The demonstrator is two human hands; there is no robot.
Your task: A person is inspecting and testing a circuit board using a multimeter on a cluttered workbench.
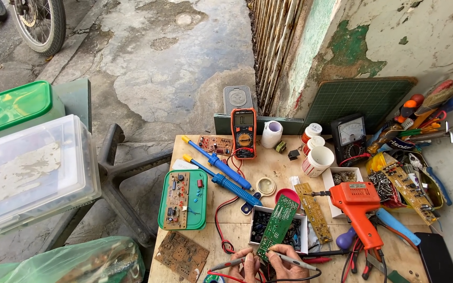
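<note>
At the bottom edge of the head view, my left hand holds a red-tipped meter probe and steadies the lower end of a green circuit board. My right hand grips a grey probe near the board's lower end. The board leans up over a small white box of parts. Red and black leads run from the probes to an orange multimeter at the back of the wooden table.
Two blue desoldering pumps, a green lid carrying a circuit board, a brown board, an orange soldering gun, white jars, an analog meter and a pile of tools crowd the table. Plastic bins stand left.
</note>
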